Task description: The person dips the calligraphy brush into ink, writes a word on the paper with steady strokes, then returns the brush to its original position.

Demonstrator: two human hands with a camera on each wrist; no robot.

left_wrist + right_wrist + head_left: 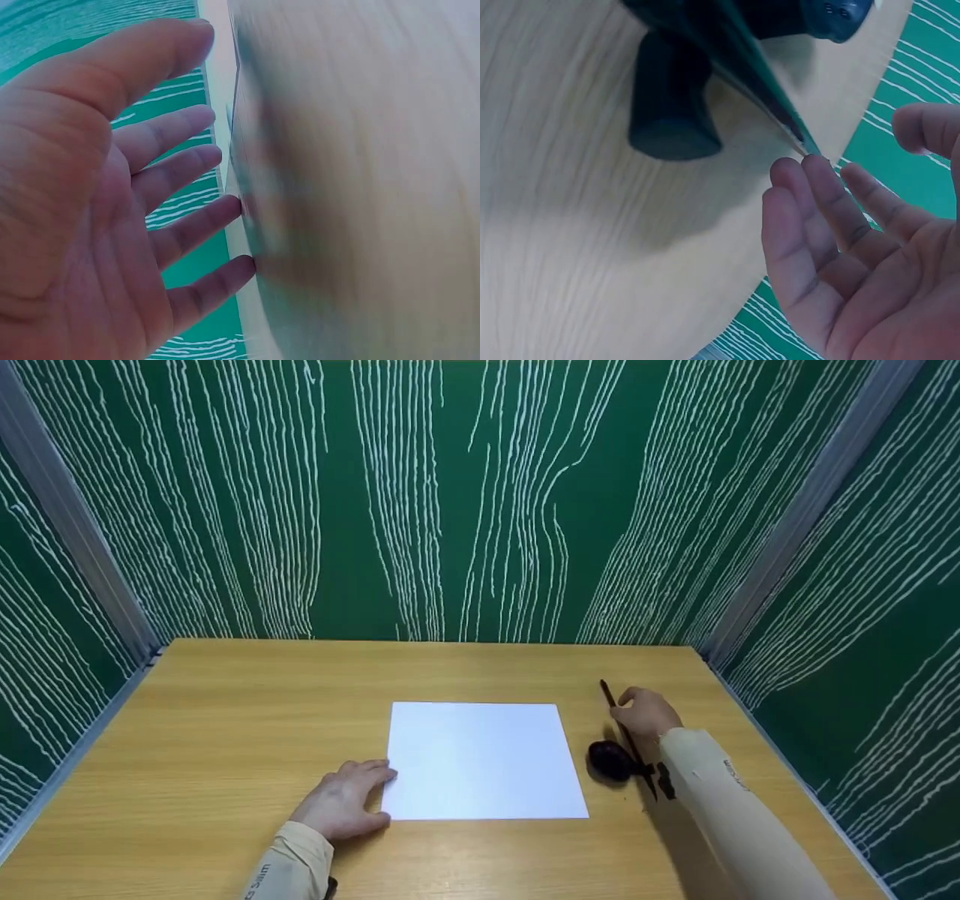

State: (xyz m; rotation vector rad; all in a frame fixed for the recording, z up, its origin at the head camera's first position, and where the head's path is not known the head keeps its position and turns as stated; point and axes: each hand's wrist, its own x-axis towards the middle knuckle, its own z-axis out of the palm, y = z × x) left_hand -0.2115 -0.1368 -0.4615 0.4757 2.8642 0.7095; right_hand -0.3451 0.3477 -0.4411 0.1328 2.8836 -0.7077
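Note:
A white sheet of paper (pixel 484 761) lies flat on the wooden table. My left hand (pixel 341 799) rests at its left edge, with fingertips on or beside the margin; the left wrist view shows the fingers (pixel 187 169) spread and loosely straight. To the right of the sheet, a slim dark stick (pixel 608 694), pointed at its near end, leans over a rounded black object (pixel 609 760). My right hand (pixel 649 712) is at the stick's upper part. In the right wrist view, relaxed fingertips (pixel 821 171) come right up to the stick (pixel 742 60), with the thumb (pixel 922 129) held apart.
Small black pieces (pixel 664 781) sit beside the rounded object, near the right sleeve (pixel 720 802). Green walls (pixel 480 502) with white wavy lines enclose the table's back and sides. Grey posts (pixel 802 510) stand at the back corners of the table (pixel 225 720).

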